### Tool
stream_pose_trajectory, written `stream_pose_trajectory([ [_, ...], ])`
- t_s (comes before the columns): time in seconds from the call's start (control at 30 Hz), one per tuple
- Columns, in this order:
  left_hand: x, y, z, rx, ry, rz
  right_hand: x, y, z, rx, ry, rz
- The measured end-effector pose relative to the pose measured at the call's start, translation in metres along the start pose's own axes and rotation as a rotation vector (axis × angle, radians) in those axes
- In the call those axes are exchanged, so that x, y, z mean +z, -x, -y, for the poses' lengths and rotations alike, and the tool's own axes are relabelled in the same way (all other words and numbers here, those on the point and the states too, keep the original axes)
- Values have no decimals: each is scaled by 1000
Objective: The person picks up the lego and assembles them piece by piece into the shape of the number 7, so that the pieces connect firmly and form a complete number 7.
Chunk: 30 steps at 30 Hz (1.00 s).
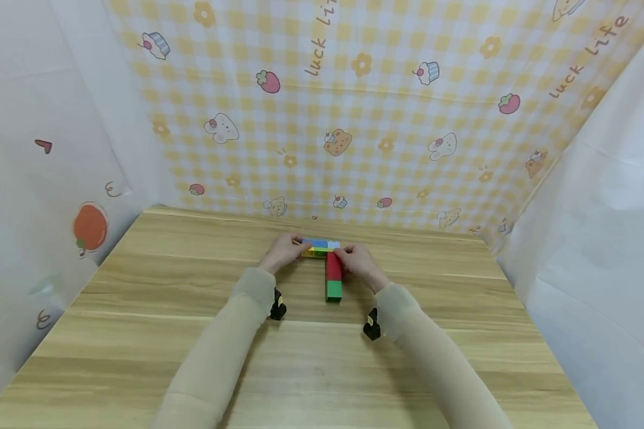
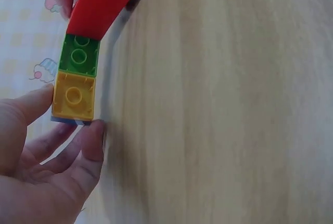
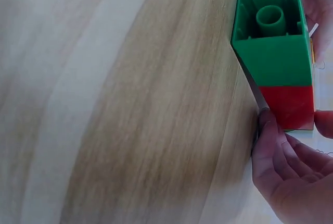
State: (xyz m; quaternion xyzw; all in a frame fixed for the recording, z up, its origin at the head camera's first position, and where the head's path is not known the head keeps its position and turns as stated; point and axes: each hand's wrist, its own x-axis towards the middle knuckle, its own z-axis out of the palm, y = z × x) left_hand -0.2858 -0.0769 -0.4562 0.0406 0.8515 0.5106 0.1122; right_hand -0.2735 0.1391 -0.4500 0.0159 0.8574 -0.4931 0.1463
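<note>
A build of joined toy bricks lies on the table in the head view, bent like an L. One arm, red bricks (image 1: 334, 267) ending in a green brick (image 1: 334, 291), points toward me. The other runs left, with blue bricks (image 1: 316, 243) beside a yellow brick (image 2: 74, 96) and a dark green brick (image 2: 86, 67); a pale brick (image 1: 333, 245) is at the corner. My left hand (image 1: 282, 251) pinches the blue and yellow end between thumb and fingers. Near the corner, my right hand (image 1: 359, 263) grips the red part, its fingers (image 3: 268, 135) partly behind the bricks.
A wood-grain table (image 1: 300, 369) carries the build close to its back edge. Behind hangs a yellow checked cloth (image 1: 311, 119), with white cloths at the left and right sides. Black wrist pieces (image 1: 372, 325) sit under both sleeves.
</note>
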Motion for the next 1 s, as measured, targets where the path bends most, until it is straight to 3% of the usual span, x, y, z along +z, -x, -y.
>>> stream_pose_trajectory([
  [0.37,8,0,7,52,-63,-62,6,0,-1,-8,73,-64],
  [0.5,5,2,7,30,-44,-62,4,2,1,-27,86,-67],
  [0.6,1,7,8,10,-34,-50,-4,10,4,-47,168,-71],
  [0.77,-11,20,13,17,-65,-47,-31,33,14,-111,381,-88],
  [1.0,-46,55,12,104,-185,-68,-67,75,25,-278,414,-119],
])
